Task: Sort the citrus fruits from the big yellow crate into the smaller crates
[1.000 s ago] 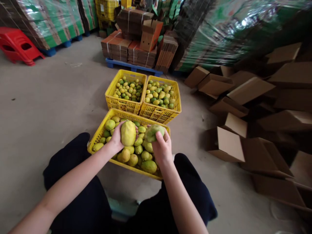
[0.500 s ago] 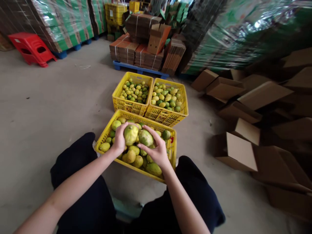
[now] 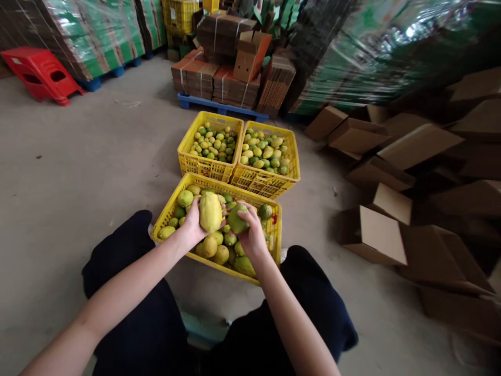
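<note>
My left hand (image 3: 191, 223) is closed round a large yellow lemon (image 3: 210, 212), held upright with its side facing me. Just to the right, my right hand (image 3: 252, 233) grips a greener lemon (image 3: 237, 219), fingers over its top and side. Both fruits are above the near yellow crate (image 3: 176, 189), apart from each other. Inside that crate lie several more yellow and green lemons (image 3: 210, 246), partly covered by my hands.
Two more yellow crates (image 3: 209, 168) of smaller lemons stand side by side just beyond. Open cardboard boxes (image 3: 383, 235) are piled on the right. Flattened cartons sit on a blue pallet (image 3: 223, 109) behind. A red stool (image 3: 43, 75) stands far left, near wrapped green stacks (image 3: 94, 31).
Both lemons have been turned in my hands: the left one now shows a long yellow side, the right one a greener face. My right hand has rolled over its fruit. The view shifted slightly.
</note>
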`<control>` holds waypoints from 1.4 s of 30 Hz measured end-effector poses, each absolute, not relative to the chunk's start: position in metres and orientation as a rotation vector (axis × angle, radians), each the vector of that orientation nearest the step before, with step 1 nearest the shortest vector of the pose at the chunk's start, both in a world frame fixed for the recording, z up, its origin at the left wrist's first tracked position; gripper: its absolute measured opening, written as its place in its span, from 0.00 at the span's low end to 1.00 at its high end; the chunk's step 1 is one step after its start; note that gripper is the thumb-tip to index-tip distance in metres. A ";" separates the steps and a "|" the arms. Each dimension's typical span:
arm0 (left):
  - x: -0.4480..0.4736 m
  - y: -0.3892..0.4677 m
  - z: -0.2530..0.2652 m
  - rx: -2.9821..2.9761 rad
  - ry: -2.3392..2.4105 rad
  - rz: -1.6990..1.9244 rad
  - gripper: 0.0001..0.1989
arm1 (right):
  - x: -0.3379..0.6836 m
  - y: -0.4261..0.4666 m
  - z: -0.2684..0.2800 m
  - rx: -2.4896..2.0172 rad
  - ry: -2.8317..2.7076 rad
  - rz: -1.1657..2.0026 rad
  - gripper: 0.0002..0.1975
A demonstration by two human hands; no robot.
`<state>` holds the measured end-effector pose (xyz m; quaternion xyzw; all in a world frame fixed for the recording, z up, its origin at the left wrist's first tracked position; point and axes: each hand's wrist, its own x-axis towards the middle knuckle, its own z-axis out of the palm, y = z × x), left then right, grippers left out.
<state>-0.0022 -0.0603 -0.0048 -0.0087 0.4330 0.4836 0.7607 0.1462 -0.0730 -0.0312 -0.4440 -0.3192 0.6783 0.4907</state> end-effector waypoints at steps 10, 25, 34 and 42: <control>-0.010 -0.056 -0.004 -0.147 0.841 0.795 0.27 | 0.153 -0.057 -0.052 -0.845 -0.432 2.047 0.15; -0.003 -0.061 -0.006 -0.008 0.847 0.911 0.28 | 0.152 -0.056 -0.044 -0.984 -0.419 1.854 0.11; -0.002 -0.071 0.004 0.637 0.853 1.243 0.18 | 0.153 -0.071 -0.016 -0.826 -1.245 1.313 0.24; -0.004 -0.069 0.000 0.567 0.841 1.313 0.15 | 0.152 -0.071 -0.017 -0.911 -1.338 1.212 0.22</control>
